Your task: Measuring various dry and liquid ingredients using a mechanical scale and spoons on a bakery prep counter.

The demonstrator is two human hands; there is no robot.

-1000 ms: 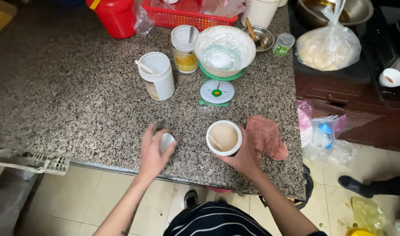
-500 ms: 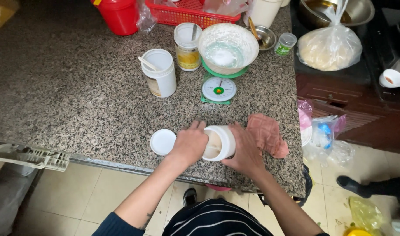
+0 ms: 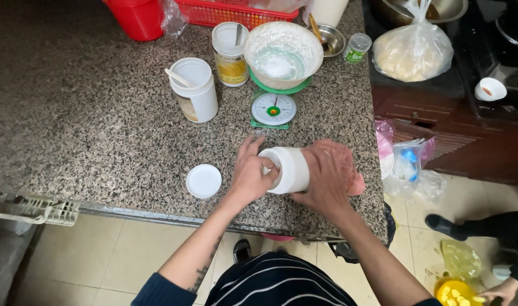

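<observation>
Both hands on a tipped white tub.
Right hand [image 3: 327,175] clasps the tub [image 3: 290,169] sideways; left hand [image 3: 250,173] fingers at its mouth. Lid [image 3: 203,181] at nine o'clock, scale [image 3: 273,109] at twelve.

I see a white jar [image 3: 291,170], white lid [image 3: 203,181] at 9 o'clock of it. Counter [image 3: 72,113]: grey-black speckled granite. Scale [image 3: 273,109] at 12: green w/ white dial. Cloth [image 3: 349,170] at 3: pink. Basket [image 3: 225,11] & bucket [image 3: 137,17] up at 11: red. Shirt [image 3: 281,283] at 6: dark w/ white stripes. Floor tiles [image 3: 128,255]: cream.
</observation>
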